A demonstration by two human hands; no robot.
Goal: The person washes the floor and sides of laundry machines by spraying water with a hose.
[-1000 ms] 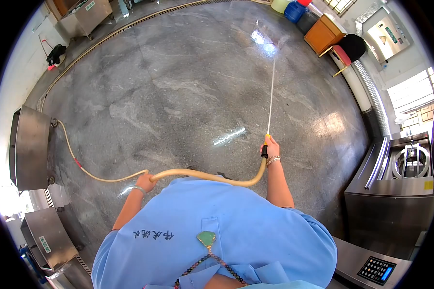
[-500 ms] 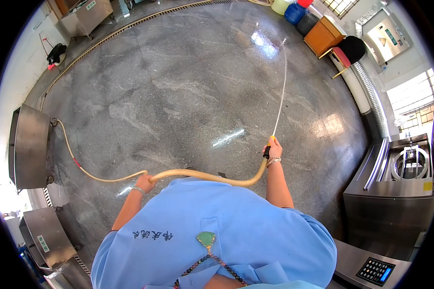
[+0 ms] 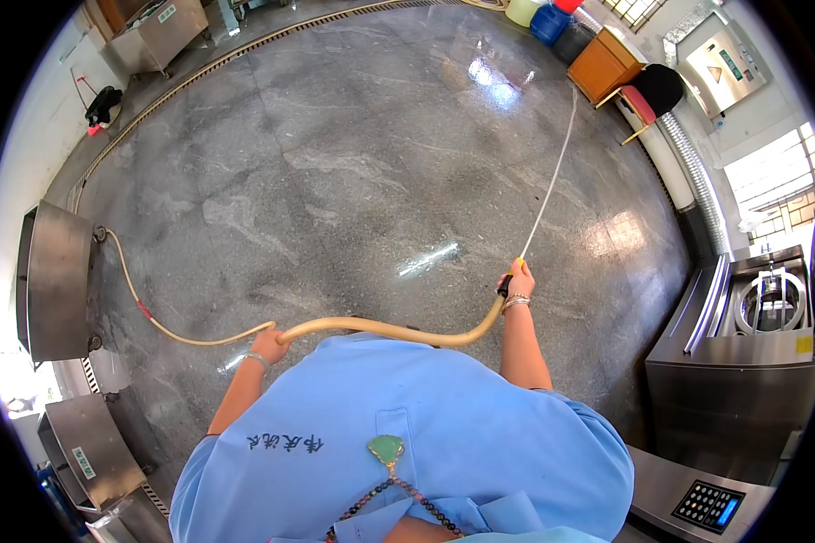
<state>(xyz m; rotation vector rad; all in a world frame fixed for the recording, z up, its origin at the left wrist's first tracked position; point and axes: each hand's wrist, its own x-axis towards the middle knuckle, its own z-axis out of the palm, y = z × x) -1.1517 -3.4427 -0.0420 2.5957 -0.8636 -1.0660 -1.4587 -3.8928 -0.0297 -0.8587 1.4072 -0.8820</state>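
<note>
My right hand is closed round a spray nozzle with a black grip and a yellow tip. A thin white jet of water shoots from it toward the far right of the floor. The tan hose runs from the nozzle in a sagging curve across my front. On the left, my left hand is wrapped round that same hose. Beyond it the hose trails over the floor to the steel cart, with a red band on it partway.
Grey stone floor spreads ahead, wet and shiny in places. Steel carts stand at left. A wooden cabinet and a red chair are at the far right, a steel machine at near right. A slotted drain curves along the far side.
The nozzle in my right hand has turned slightly right, and the water jet now lands farther right, near the wooden cabinet. My left hand stays on the hose.
</note>
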